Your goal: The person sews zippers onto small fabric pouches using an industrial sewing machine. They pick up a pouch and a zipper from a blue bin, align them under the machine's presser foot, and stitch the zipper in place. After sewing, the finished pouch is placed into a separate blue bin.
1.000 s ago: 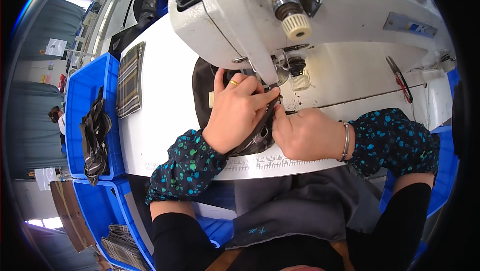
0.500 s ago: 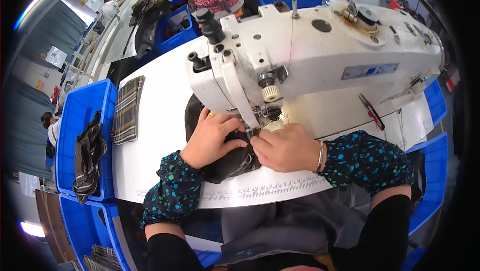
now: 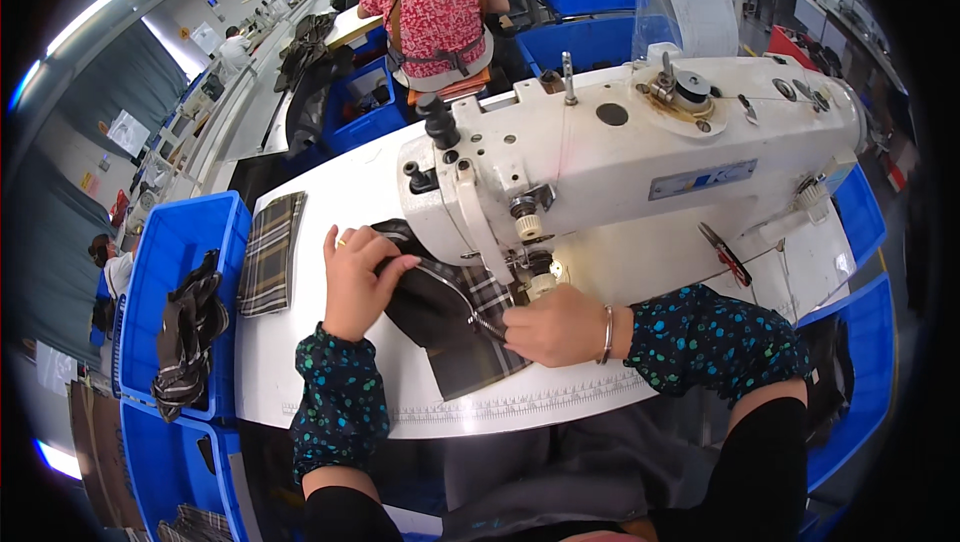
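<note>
1. The plaid fabric (image 3: 462, 327) lay on the counter (image 3: 330, 192) near its front edge, under the sewing machine (image 3: 620, 157) head.
2. The left hand (image 3: 355, 282) rested spread on the fabric; best kept flat, steering lightly.
3. The right hand (image 3: 555, 327) pinched the fabric edge beside the needle; fingers were safest kept clear of it.

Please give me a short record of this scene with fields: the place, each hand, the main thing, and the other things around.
place: white sewing table with a white sewing machine
left hand: left hand flat on the dark plaid fabric piece
right hand: right hand pinching the fabric's edge near the needle
left side: plaid pieces on the table; blue bin with dark fabric
behind: another person seated, back turned
</note>
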`<state>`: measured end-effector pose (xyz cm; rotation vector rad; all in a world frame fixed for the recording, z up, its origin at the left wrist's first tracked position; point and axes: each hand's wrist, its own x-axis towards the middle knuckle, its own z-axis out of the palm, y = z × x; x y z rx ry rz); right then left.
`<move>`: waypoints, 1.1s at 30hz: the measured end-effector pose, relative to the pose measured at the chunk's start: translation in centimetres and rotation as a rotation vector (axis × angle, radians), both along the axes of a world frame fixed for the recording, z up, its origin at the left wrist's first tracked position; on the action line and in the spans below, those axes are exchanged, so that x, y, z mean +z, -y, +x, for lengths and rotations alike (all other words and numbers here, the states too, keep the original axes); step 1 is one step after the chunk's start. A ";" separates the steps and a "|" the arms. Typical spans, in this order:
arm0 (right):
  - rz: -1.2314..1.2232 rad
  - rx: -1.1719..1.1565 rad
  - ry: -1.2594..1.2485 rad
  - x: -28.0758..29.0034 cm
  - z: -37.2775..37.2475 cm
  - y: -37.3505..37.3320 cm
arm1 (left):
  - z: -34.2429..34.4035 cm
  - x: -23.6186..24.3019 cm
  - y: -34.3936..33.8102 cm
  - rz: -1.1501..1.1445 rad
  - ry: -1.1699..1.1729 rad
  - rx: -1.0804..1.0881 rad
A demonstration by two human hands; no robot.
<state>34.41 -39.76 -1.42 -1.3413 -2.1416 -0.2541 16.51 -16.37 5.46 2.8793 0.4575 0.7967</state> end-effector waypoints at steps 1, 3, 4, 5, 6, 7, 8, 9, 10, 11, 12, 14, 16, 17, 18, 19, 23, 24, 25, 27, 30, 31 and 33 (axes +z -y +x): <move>-0.002 0.000 0.034 -0.8 -0.3 0.0 | 0.3 -0.3 1.2 0.095 0.000 0.009; 0.048 -0.026 0.082 -1.3 -0.5 0.1 | 0.8 -0.5 3.8 0.137 0.029 -0.098; 0.109 -0.041 0.095 -1.2 -0.7 0.0 | 0.9 -0.8 4.8 0.102 0.061 -0.254; 0.170 -0.056 0.109 -1.1 -0.8 0.0 | 0.9 -1.2 5.9 0.065 0.092 -0.411; 0.216 -0.077 0.099 -1.1 -0.8 0.0 | 0.7 -1.9 7.5 -0.040 0.079 -0.504; 0.262 -0.093 0.089 -0.9 -0.8 0.1 | 0.5 -2.3 8.8 -0.146 0.065 -0.591; 0.308 -0.107 0.078 -0.8 -0.8 0.1 | 0.4 -2.2 9.3 -0.188 0.042 -0.628; 0.300 -0.137 0.097 -0.5 -0.7 0.4 | 0.5 -2.1 10.0 -0.273 -0.016 -0.586; 0.293 -0.166 0.116 -0.2 -0.5 0.7 | 0.7 -2.3 10.3 -0.238 -0.105 -0.533; 0.286 -0.192 0.134 0.0 -0.3 1.0 | 0.8 -2.4 10.4 -0.202 -0.194 -0.477; 0.308 -0.218 0.138 0.2 -0.3 0.9 | 0.9 -2.6 10.2 -0.116 -0.202 -0.459; 0.293 -0.240 0.133 0.3 -0.2 0.9 | 1.0 -3.1 9.6 0.055 -0.219 -0.416; 0.284 -0.261 0.124 0.7 0.0 1.1 | 1.0 -2.9 9.6 0.065 -0.145 -0.328; 0.272 -0.268 0.121 0.6 0.0 1.1 | 1.0 -2.8 9.5 0.074 -0.124 -0.296; 0.263 -0.271 0.118 0.6 0.0 1.1 | 1.1 -3.3 9.2 0.093 0.019 -0.331; 0.255 -0.273 0.115 0.6 -0.1 1.0 | 0.9 -3.7 9.1 0.159 0.041 -0.351; 0.274 -0.321 0.085 0.8 -0.2 0.8 | 0.8 -4.1 9.3 0.375 0.172 -0.376; 0.268 -0.341 0.090 0.9 -0.1 1.0 | 1.0 -4.0 9.3 0.386 0.195 -0.367; 0.253 -0.334 0.090 0.9 -0.1 1.0 | 0.9 -4.0 9.4 0.398 0.217 -0.357; 0.222 -0.320 0.091 0.8 0.1 1.0 | 0.8 -4.2 9.3 0.330 0.208 -0.368; 0.163 -0.295 0.142 0.5 -0.4 1.5 | 0.4 -4.0 9.2 0.184 0.158 -0.418; 0.148 -0.303 0.139 0.8 -0.8 1.8 | 0.3 -3.8 9.3 0.163 0.148 -0.405; 0.074 -0.292 0.187 0.9 -1.8 2.6 | 0.0 -3.6 9.8 0.120 0.129 -0.384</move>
